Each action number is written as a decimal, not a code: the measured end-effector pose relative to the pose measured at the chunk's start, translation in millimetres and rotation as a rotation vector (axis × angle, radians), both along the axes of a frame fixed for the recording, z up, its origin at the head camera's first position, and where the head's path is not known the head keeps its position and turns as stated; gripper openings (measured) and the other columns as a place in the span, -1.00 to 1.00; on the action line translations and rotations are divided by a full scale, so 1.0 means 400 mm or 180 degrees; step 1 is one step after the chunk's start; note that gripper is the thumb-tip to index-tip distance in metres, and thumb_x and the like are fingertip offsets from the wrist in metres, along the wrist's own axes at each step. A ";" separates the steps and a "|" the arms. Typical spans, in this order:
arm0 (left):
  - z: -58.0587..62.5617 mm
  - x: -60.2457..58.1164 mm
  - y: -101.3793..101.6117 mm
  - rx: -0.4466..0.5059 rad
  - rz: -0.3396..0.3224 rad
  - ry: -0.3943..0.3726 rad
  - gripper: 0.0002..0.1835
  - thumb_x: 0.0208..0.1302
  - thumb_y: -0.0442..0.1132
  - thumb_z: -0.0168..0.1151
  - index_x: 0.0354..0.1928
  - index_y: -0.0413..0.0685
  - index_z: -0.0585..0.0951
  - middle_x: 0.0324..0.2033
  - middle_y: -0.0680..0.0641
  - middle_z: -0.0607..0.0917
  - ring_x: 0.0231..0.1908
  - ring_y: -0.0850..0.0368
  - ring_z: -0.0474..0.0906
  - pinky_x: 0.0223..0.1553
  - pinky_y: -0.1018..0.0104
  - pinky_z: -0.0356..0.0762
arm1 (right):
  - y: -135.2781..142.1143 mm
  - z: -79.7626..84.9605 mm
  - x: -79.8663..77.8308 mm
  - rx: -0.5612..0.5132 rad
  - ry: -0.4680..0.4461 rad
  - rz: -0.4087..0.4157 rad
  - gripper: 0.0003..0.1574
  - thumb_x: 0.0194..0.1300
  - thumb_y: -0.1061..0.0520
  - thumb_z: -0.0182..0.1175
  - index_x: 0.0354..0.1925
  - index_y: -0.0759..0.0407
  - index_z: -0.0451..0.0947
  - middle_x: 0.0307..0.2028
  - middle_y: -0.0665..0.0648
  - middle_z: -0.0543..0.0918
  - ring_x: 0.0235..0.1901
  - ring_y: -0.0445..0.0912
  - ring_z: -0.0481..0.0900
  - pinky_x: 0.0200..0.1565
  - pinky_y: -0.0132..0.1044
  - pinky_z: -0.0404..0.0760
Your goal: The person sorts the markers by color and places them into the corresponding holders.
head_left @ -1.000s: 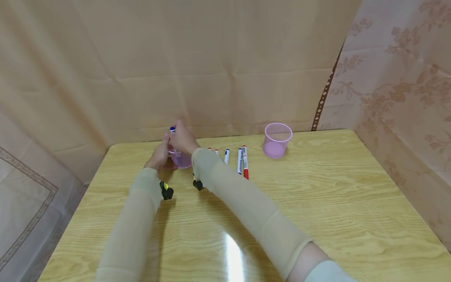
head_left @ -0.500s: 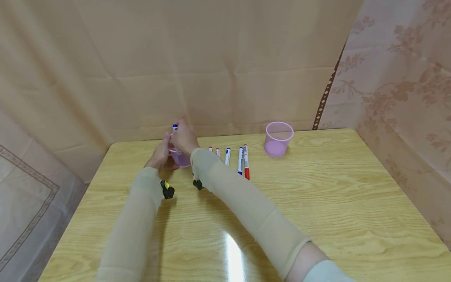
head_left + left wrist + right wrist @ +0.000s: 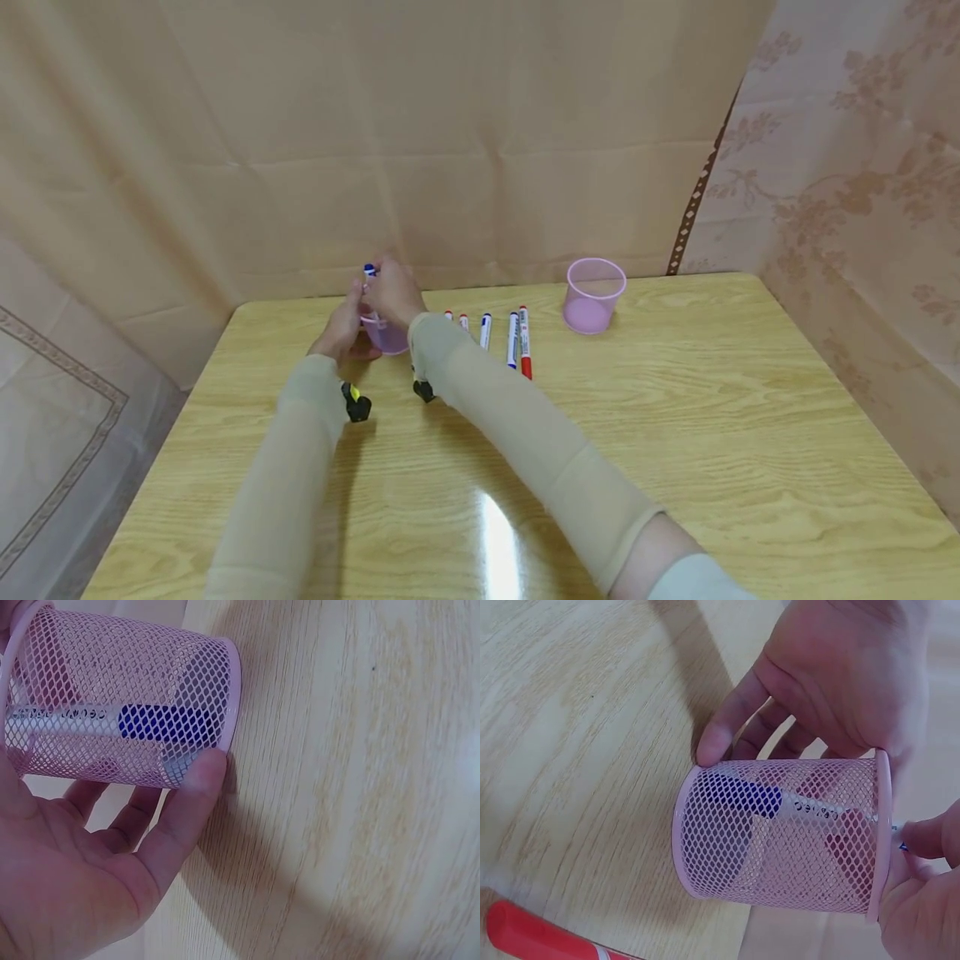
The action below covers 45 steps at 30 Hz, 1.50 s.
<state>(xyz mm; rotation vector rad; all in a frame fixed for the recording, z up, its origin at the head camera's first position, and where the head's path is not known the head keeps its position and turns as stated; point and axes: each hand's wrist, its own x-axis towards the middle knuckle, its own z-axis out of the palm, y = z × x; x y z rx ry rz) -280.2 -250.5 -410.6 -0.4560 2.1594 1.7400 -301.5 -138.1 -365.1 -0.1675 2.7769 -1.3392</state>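
My left hand [image 3: 341, 329] holds a pink mesh pen cup [image 3: 112, 667] at the table's back left, its fingers along the cup's side and one fingertip at the base edge. Inside the cup stands a white marker with a blue cap [image 3: 761, 799], cap end down near the bottom. Its blue top end [image 3: 369, 270] sticks out above the rim. Right there, my right hand [image 3: 930, 907] pinches the marker's upper part between thumb and fingers. In the head view the right hand [image 3: 393, 293] hides part of the cup.
Several red and blue markers lie in a row right of the cup, among them a blue one [image 3: 513, 340] and a red one [image 3: 525, 343]. A second pink mesh cup [image 3: 587, 315] stands farther right. A curtain [image 3: 480, 167] hangs behind the table's back edge.
Both hands stay at the cup. The marker's top end has shifted slightly right, then back left. The head view has moved a little.
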 end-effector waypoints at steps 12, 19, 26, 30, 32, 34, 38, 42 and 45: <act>0.002 0.004 -0.005 0.0052 -0.0005 -0.0020 0.02 0.41 0.52 -0.52 0.53 -0.20 0.14 0.43 -0.30 0.28 0.24 -0.26 0.41 0.07 0.00 0.60 | 0.003 -0.001 -0.002 -0.0042 0.0026 -0.0041 -0.64 0.51 0.08 0.16 0.22 0.06 0.53 0.04 0.01 0.69 0.04 -0.10 0.60 0.12 -0.25 0.53; 0.000 -0.002 -0.011 0.0016 -0.0018 -0.0012 0.01 0.42 0.52 -0.52 0.51 -0.20 0.15 0.43 -0.30 0.28 0.23 -0.26 0.41 0.07 -0.02 0.59 | 0.003 -0.001 -0.006 -0.0031 0.0075 0.0000 -0.62 0.49 0.10 0.18 0.22 0.08 0.53 0.03 0.02 0.69 0.03 -0.09 0.60 0.12 -0.25 0.53; -0.004 0.003 -0.009 0.0048 -0.0066 0.0022 0.05 0.39 0.54 -0.53 0.51 -0.22 0.16 0.39 -0.34 0.33 0.23 -0.27 0.43 0.10 -0.03 0.58 | 0.002 -0.003 0.005 -0.0170 0.0010 0.0039 -0.60 0.47 0.16 0.22 0.23 0.12 0.54 0.03 0.06 0.69 0.00 -0.09 0.61 0.12 -0.24 0.55; -0.003 0.005 -0.010 0.0047 -0.0111 0.0049 0.04 0.40 0.53 -0.55 0.51 -0.22 0.18 0.39 -0.34 0.33 0.25 -0.28 0.41 0.12 -0.02 0.56 | 0.008 -0.003 0.012 -0.0317 -0.0052 0.0057 -0.60 0.50 0.17 0.18 0.25 0.12 0.54 0.05 0.07 0.67 -0.01 -0.09 0.62 0.09 -0.22 0.59; -0.002 0.005 -0.012 0.0045 -0.0122 0.0049 0.04 0.40 0.53 -0.55 0.52 -0.21 0.17 0.40 -0.34 0.31 0.26 -0.29 0.40 0.13 -0.02 0.55 | 0.011 -0.003 0.014 -0.0343 -0.0052 0.0082 -0.60 0.50 0.15 0.18 0.25 0.11 0.54 0.03 0.06 0.67 -0.02 -0.09 0.62 0.07 -0.22 0.60; -0.002 0.004 -0.014 0.0042 -0.0125 0.0042 0.04 0.40 0.53 -0.56 0.53 -0.20 0.16 0.41 -0.34 0.30 0.28 -0.29 0.38 0.13 -0.03 0.54 | 0.014 -0.005 0.014 -0.0368 -0.0034 0.0115 -0.60 0.50 0.15 0.18 0.25 0.11 0.54 -0.01 0.06 0.67 -0.04 -0.09 0.62 0.05 -0.22 0.61; -0.002 0.004 -0.016 0.0035 -0.0131 0.0017 0.04 0.40 0.53 -0.55 0.54 -0.19 0.14 0.43 -0.32 0.29 0.29 -0.30 0.38 0.14 -0.04 0.54 | 0.022 -0.009 0.013 -0.0442 0.0027 0.0199 -0.60 0.49 0.17 0.18 0.25 0.15 0.54 -0.01 0.09 0.68 -0.04 -0.07 0.63 0.05 -0.23 0.59; 0.001 0.003 -0.014 0.0039 -0.0127 0.0001 0.03 0.41 0.52 -0.55 0.55 -0.18 0.13 0.43 -0.32 0.28 0.28 -0.29 0.37 0.15 -0.04 0.54 | 0.031 -0.007 0.013 -0.0601 0.0033 0.0281 -0.59 0.48 0.21 0.17 0.24 0.19 0.54 -0.01 0.13 0.69 -0.04 -0.05 0.63 0.04 -0.23 0.58; 0.005 0.004 -0.012 0.0054 -0.0117 -0.0006 0.03 0.41 0.52 -0.55 0.55 -0.18 0.12 0.43 -0.32 0.27 0.28 -0.28 0.36 0.16 -0.05 0.53 | 0.036 -0.004 0.011 -0.0694 0.0020 0.0349 -0.59 0.46 0.23 0.17 0.24 0.22 0.55 0.00 0.15 0.69 -0.04 -0.03 0.63 0.03 -0.25 0.57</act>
